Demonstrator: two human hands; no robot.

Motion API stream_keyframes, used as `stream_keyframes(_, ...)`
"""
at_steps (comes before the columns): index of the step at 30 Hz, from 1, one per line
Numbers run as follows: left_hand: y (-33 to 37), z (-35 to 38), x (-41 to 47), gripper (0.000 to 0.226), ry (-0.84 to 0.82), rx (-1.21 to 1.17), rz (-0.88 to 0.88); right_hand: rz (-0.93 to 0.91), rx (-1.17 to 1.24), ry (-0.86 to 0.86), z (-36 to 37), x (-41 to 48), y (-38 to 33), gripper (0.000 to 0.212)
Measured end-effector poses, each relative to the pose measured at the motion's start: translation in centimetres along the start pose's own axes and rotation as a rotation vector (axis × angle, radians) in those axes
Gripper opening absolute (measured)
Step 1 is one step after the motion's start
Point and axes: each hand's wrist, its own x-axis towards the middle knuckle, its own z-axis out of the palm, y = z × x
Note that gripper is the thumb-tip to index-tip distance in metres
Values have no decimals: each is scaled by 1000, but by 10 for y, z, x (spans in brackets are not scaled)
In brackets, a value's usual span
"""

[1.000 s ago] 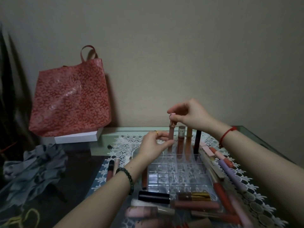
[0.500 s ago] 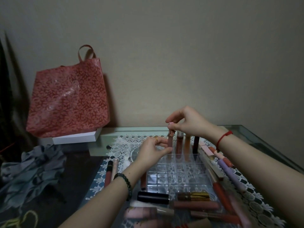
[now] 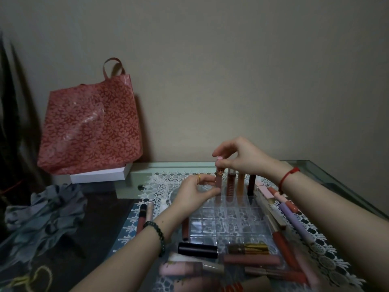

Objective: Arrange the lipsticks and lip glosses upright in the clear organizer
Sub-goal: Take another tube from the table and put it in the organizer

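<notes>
A clear gridded organizer (image 3: 229, 220) lies on a lace mat. Three tubes stand upright in its back row: a brown gloss (image 3: 230, 184), an orange one (image 3: 241, 184) and a dark one (image 3: 251, 185). My right hand (image 3: 237, 157) pinches the gold cap of a mauve lip gloss (image 3: 218, 183), which stands upright at the back row's left end. My left hand (image 3: 194, 193) holds the same tube's lower body between thumb and fingers. Several lipsticks and glosses lie flat around the organizer, among them a black tube (image 3: 197, 250) and a pink one (image 3: 181, 268) in front.
A red patterned bag (image 3: 90, 127) stands on a white box (image 3: 99, 175) at the back left. Grey crumpled cloth (image 3: 42, 213) lies at the left. Long tubes (image 3: 294, 220) lie along the organizer's right side. The glass table edge (image 3: 345, 186) runs at the right.
Both hands have lowered the mauve gloss, which now sits deeper in its back-row slot, level with the other upright tubes.
</notes>
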Motion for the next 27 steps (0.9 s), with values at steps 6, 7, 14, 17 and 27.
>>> stream_keyframes(6, -3, -18, -4, 37, 49, 57, -17, -34, -89, 34, -3, -2, -1, 23)
stream_keyframes(7, -3, -23, -5, 39, 67, 68, -15, -50, -108, 50, -4, -3, -2, 25)
stream_keyframes(14, -9, -67, -17, 40, 190, 114, -11, -184, -166, 81, 1, -4, -29, 27)
stream_keyframes(17, -16, -85, -26, 40, 211, 117, -27, -248, -178, 71, 12, -4, -41, 26)
stream_keyframes(27, -46, -123, -55, 53, 256, 186, -122, -290, -187, -54, 66, 2, -53, 28)
